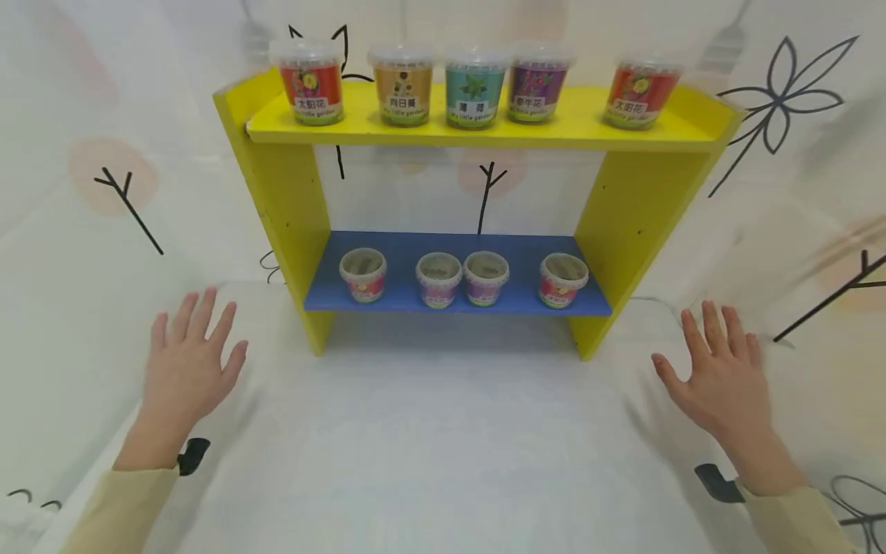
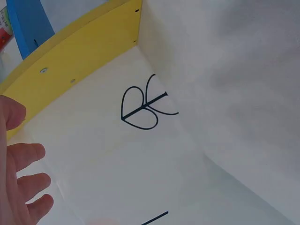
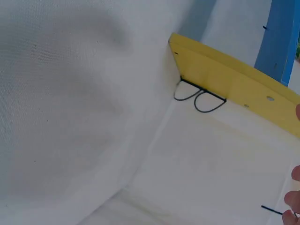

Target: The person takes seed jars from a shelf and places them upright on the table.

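In the head view my left hand (image 1: 187, 369) is held with fingers spread, left of a yellow and blue shelf (image 1: 443, 138). My right hand (image 1: 723, 381) is spread likewise on the shelf's right side. Neither hand holds anything. On the yellow upper board stand several lidded plant cups: a red one (image 1: 317, 88), an orange one (image 1: 404, 88), a teal one (image 1: 474, 91), a purple one (image 1: 536, 86) and another red one (image 1: 638, 96). The blue lower board (image 1: 401, 242) carries smaller cups, a red one (image 1: 364, 286) and a purple one (image 1: 438, 292) among them.
A white surface (image 1: 443, 438) spreads out in front of the shelf. White walls with black line drawings, such as a flower (image 1: 782, 100), stand behind and to both sides. The shelf's yellow side panel (image 2: 93, 44) shows in the left wrist view.
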Motion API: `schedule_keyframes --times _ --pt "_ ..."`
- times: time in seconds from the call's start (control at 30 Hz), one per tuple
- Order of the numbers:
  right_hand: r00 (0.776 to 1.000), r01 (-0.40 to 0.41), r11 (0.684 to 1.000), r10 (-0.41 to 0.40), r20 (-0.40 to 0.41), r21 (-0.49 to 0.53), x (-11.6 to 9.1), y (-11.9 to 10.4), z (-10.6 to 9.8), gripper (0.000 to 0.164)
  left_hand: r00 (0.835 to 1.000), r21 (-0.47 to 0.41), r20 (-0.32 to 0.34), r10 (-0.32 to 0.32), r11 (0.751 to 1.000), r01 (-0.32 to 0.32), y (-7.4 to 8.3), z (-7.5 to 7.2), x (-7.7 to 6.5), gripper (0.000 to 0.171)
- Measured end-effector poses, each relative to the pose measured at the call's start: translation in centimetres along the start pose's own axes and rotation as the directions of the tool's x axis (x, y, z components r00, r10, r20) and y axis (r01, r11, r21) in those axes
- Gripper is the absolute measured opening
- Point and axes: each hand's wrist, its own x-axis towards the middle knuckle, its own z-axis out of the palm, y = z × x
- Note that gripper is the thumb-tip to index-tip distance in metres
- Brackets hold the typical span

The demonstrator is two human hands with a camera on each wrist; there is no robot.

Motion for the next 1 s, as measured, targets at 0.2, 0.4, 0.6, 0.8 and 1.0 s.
schedule_keyframes --times 0.2,0.4,0.6,0.8,1.0 --pt "0.939 0.139 0.989 -0.115 -0.323 0.05 0.3 -0.6 0.6 0.078 0.979 -0.056 -0.198 0.05 0.996 -0.063 -0.1 -0.1 0.1 0.048" --pt "0.921 0.105 0.988 -0.054 -0.386 0.112 0.0 -1.2 0.3 0.043 0.966 -0.226 -0.256 -0.027 0.974 -0.033 0.7 -0.4 0.4 0.03" --pt "0.94 0.044 0.982 0.022 -0.339 0.185 0.0 -2.2 0.5 0.029 0.966 -0.432 -0.161 -0.202 0.895 0.115 1.8 -0.1 1.1 0.024" --pt "0.91 0.076 0.963 0.039 -0.413 0.258 0.5 -2.9 1.1 0.026 0.931 -0.674 -0.13 -0.342 0.719 0.17 3.2 0.5 2.6 0.032" --pt "0.9 0.099 0.945 0.049 -0.433 0.313 0.7 -3.4 1.3 0.024 0.892 -0.794 -0.059 -0.449 0.563 0.23 4.9 0.9 4.4 0.043"
